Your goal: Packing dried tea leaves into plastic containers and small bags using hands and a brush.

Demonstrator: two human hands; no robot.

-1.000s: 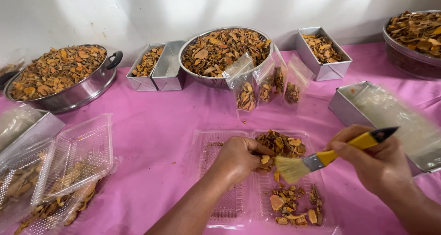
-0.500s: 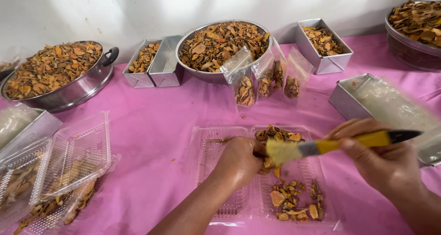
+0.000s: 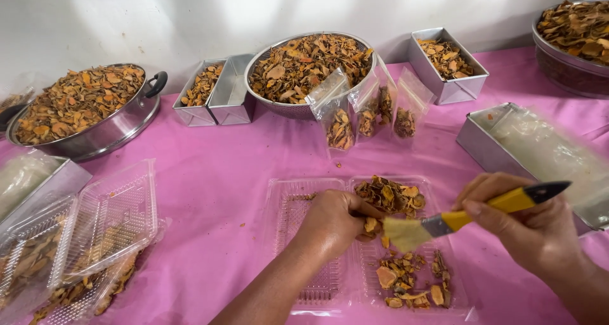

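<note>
A clear plastic clamshell tray (image 3: 298, 195) lies open on the pink cloth, its right half holding dried orange-brown slices (image 3: 390, 195). My left hand (image 3: 333, 220) rests closed on the tray's middle hinge, with a slice at its fingertips. My right hand (image 3: 526, 226) grips a brush with a yellow and black handle (image 3: 501, 204). The pale bristles of the brush (image 3: 406, 233) sit over the right half, just beside my left hand's fingers. More slices (image 3: 406, 280) lie at the near end of that half.
Three small clear bags (image 3: 368, 112) of slices stand behind the tray. A metal colander (image 3: 311, 65), a pot (image 3: 79, 109), metal tins (image 3: 447, 61) and a bowl (image 3: 574, 33) of slices line the back. More clamshells (image 3: 95, 226) lie left. A lined metal tin (image 3: 539, 153) is right.
The brush has swung from higher up down to the left, its bristles now beside my left fingers. My left hand stayed on the tray's middle.
</note>
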